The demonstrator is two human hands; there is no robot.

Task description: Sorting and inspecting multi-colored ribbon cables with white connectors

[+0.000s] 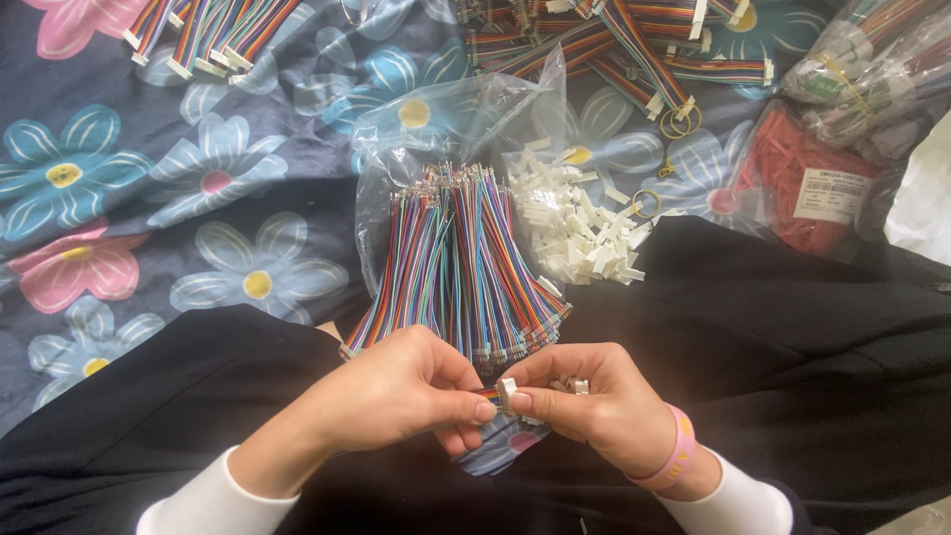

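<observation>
My left hand (396, 391) pinches the end of a short rainbow ribbon cable (487, 394) between thumb and fingers. My right hand (584, 396) holds a small white plastic connector (506, 388) at that cable end, with another white connector (579, 386) tucked in its fingers. The two hands meet fingertip to fingertip over my lap. Just beyond them lies a thick bundle of multicoloured wires (461, 263) on a clear plastic bag (436, 119). A heap of loose white connectors (575, 228) sits to the right of the bundle.
A dark floral cloth (149, 198) covers the surface. Finished rainbow cables with white ends lie at the top left (213, 35) and top centre (614, 45). A bag of red parts (802, 183) and another clear bag (872, 69) sit at the right. Yellow rubber bands (680, 121) lie nearby.
</observation>
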